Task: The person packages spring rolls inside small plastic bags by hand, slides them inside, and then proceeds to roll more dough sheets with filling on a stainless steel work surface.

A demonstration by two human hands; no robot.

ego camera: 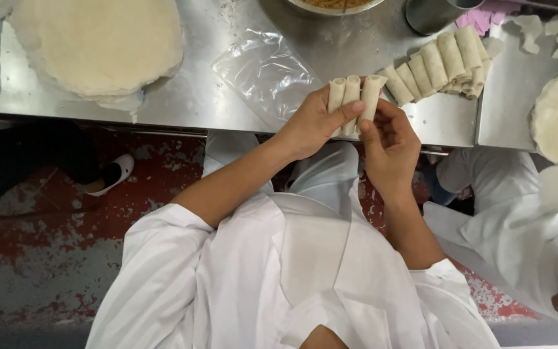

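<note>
Our palms hide the lower ends of three pale rolled pastry sticks (354, 97); left hand (311, 126) and right hand (390, 145) fingers close round them above the steel tabletop (195, 97).

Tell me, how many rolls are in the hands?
3. The left hand and right hand hold three rolls side by side: left, middle, right. More could hide behind the fingers.

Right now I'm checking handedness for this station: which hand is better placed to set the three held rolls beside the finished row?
Probably the right hand: it grips the rolls on the side nearest the finished row; the left hand would have to cross over.
</note>
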